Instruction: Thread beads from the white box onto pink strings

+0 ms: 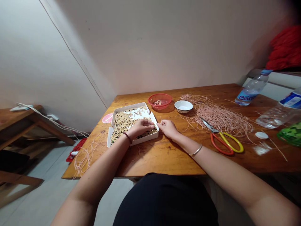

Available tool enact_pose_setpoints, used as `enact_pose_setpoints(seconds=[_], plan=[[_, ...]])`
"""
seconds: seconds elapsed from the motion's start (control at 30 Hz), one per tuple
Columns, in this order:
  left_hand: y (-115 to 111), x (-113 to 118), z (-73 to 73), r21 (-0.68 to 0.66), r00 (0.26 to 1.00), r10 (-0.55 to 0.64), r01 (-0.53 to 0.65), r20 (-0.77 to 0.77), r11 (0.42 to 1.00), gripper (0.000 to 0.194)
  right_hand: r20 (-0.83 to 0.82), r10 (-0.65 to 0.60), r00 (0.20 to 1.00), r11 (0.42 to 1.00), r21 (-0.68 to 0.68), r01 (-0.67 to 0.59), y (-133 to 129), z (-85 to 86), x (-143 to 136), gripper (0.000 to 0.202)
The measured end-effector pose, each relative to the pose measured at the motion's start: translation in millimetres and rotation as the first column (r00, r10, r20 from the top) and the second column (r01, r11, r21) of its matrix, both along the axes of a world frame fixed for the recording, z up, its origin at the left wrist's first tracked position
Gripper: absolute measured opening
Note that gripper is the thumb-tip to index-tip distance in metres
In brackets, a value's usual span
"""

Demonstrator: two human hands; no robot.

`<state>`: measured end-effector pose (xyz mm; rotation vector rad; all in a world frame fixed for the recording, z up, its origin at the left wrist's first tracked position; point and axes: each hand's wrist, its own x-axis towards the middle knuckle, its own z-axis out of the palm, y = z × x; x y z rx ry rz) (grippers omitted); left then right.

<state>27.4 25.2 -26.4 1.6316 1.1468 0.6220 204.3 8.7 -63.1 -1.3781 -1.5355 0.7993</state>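
A white box point(110, 137) holding many small tan, dark and a few green beads point(121, 124) lies on the wooden table. My left hand point(141, 127) is over the box's near right part, its fingers pinched together close to the beads. Just outside the right wall, my right hand point(167, 128) has thumb and forefinger pressed together near the box corner. Whatever either pinch holds is too small to make out. Behind the box are a red mesh basket point(160, 101) with pale cord pieces inside and a small white bowl point(183, 106).
Pink cords point(223, 117) are heaped at the right, with scissors point(218, 135) lying against them. More cord point(86, 155) lies at the left edge. Plastic bottles point(252, 89), a white cap point(261, 135) and a green item point(291, 134) are at the far right.
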Motion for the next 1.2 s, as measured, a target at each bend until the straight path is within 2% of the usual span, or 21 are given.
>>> enact_pose_setpoints(seconds=[0.23, 0.5, 1.2], plan=[[3.6, -3.6, -4.6, 0.06, 0.999, -0.02, 0.023, -0.047, 0.998, 0.043, 0.024, 0.003, 1.0, 1.0, 0.009, -0.003, -0.7, -0.2, -0.7, 0.031], [2.9, -2.7, -3.8, 0.015, 1.0, -0.004, 0.004, -0.022, 1.0, 0.044, 0.07, -0.042, 0.997, 0.999, 0.018, 0.041, -0.4, 0.4, 0.4, 0.028], [-2.1, 0.0, 4.0, -0.025, 0.999, 0.015, -0.016, -0.047, 1.0, 0.045, 0.081, -0.053, 0.995, 0.999, 0.015, 0.052, -1.2, 2.8, -0.1, 0.028]])
